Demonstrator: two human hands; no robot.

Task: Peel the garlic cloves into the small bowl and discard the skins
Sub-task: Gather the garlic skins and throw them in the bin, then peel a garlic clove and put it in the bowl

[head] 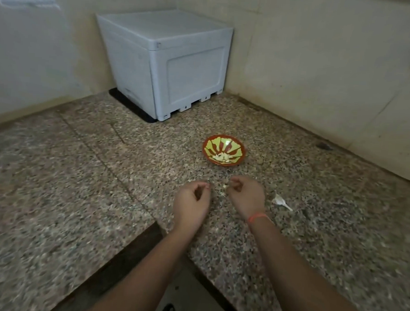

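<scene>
A small red bowl [224,150] with a yellow-green star pattern stands on the granite counter and holds several peeled garlic cloves [221,157]. Just in front of it my right hand [244,195] pinches a small pale garlic piece [226,186] at its fingertips. My left hand [192,202] hovers beside it with its fingers curled, thumb meeting fingertips; whether it holds a bit of skin I cannot make out. A white garlic skin with a stalk [281,202] lies on the counter right of my right hand.
A grey plastic box [170,63] sits in the back corner on a black mat. Tiled walls close the counter at the back and right. The speckled counter [79,172] has an inner corner edge below my forearms.
</scene>
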